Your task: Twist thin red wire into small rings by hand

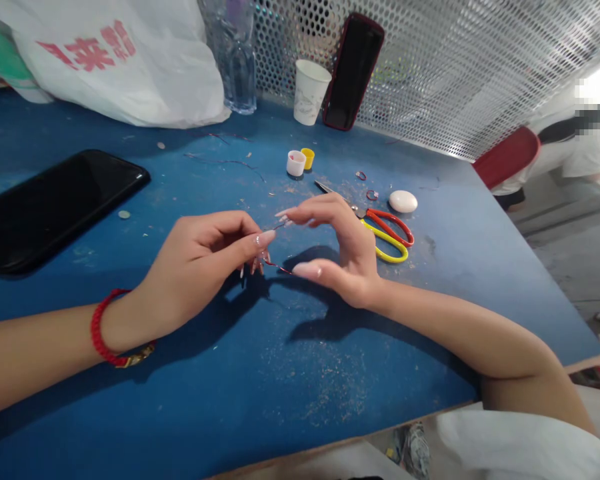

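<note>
Close above the table, my left hand [207,257] is closed, its thumb and fingertips pinching a thin dark-red thread or wire [285,270]. My right hand [347,250] faces it with thumb and index finger spread apart in a curve. One strand runs toward the right thumb tip, another toward the right index fingertip; whether either is gripped there I cannot tell. Behind the right hand lie scissors [390,227] with one red and one yellow handle, blades pointing away to the left. Two small red rings [372,195] lie beyond them, beside a white oval object [403,201].
A white cap [295,163] and a yellow cap [308,158] stand mid-table. A black phone [55,210] lies at left. Along the back are a white plastic bag [130,67], a clear bottle [237,67], a paper cup [310,93] and an upright phone [354,70] against perforated metal.
</note>
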Action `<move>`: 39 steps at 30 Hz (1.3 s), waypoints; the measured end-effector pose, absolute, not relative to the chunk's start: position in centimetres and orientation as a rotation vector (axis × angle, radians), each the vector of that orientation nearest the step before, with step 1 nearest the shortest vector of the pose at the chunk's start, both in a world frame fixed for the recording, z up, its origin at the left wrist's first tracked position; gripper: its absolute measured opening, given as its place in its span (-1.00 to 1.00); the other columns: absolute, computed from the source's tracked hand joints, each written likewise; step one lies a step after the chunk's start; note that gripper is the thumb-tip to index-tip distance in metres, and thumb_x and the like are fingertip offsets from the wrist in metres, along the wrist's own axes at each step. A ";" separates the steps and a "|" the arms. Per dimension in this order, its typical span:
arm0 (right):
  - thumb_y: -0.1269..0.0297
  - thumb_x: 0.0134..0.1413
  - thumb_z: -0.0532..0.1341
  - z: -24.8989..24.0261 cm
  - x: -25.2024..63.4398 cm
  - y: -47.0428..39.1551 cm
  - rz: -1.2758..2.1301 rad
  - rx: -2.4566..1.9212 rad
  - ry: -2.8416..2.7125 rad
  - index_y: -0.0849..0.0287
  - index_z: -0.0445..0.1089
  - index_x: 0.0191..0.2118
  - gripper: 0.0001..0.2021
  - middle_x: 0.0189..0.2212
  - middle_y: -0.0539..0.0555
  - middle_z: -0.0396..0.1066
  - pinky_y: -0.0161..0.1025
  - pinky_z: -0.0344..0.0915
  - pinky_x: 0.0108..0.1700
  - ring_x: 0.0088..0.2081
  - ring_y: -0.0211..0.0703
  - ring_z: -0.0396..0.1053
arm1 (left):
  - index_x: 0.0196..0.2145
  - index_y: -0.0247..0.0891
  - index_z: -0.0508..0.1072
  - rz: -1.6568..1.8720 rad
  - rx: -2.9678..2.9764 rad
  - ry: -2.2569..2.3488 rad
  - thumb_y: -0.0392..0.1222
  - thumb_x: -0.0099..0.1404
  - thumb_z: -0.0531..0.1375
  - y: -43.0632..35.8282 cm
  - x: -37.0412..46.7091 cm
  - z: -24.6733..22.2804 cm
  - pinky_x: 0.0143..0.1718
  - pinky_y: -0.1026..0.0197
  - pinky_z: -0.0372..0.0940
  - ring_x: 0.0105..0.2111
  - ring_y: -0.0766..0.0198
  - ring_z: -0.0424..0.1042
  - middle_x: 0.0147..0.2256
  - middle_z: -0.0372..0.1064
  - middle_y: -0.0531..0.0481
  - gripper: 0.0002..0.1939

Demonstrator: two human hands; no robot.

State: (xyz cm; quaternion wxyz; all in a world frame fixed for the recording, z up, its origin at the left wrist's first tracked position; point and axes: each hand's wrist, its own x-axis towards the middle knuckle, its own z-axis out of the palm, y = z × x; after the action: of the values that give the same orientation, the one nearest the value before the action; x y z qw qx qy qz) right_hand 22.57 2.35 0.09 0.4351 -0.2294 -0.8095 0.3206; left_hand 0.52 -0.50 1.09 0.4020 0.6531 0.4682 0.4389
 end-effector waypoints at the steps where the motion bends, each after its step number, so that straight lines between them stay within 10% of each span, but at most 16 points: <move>1: -0.07 0.27 0.40 0.1 22.6 2.3 0.674 -0.576 -2.083 0.09 0.51 0.13 -0.54 0.09 0.16 0.52 0.04 0.39 0.23 0.12 0.04 0.45 | -0.57 -0.19 0.48 1.111 1.644 1.193 -0.13 0.32 0.28 -0.5 0.5 1.0 -0.56 0.35 0.22 -0.61 0.38 0.33 -0.64 0.41 0.14 -0.70; 11: -0.27 0.21 0.39 -0.9 22.2 2.6 0.305 -0.492 -2.229 0.21 0.52 0.12 -0.36 -0.09 0.15 0.58 -0.04 0.29 0.00 -0.09 -0.02 0.51 | -0.55 -0.19 0.45 1.052 1.745 1.134 -0.14 0.37 0.23 -0.7 0.2 0.9 -0.54 0.27 0.18 -0.59 0.35 0.28 -0.61 0.37 0.13 -0.68; 19: 0.02 0.36 0.38 -0.7 22.3 2.4 0.324 -0.424 -2.183 0.18 0.51 0.10 -0.62 -0.19 0.06 0.62 -0.09 0.25 -0.03 -0.17 -0.11 0.53 | -0.52 -0.19 0.48 1.075 1.759 1.090 -0.15 0.38 0.23 -0.8 0.2 1.0 -0.49 0.29 0.19 -0.55 0.37 0.31 -0.58 0.40 0.15 -0.70; 39: -0.05 0.40 0.32 -1.1 22.5 2.7 0.530 -0.497 -2.071 0.14 0.60 0.00 -0.65 -0.33 0.00 0.61 -0.14 0.36 -0.07 -0.26 -0.17 0.51 | -0.46 -0.19 0.50 1.116 1.768 1.065 -0.17 0.44 0.19 -0.9 0.1 0.7 -0.44 0.43 0.29 -0.52 0.44 0.39 -0.53 0.43 0.16 -0.71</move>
State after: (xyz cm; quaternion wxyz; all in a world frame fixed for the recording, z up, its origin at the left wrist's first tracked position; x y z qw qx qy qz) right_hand 22.55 2.66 -1.14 0.4559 -0.2014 -0.8399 0.2148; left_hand 0.08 -0.91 0.74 0.3871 0.6948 0.4184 0.4385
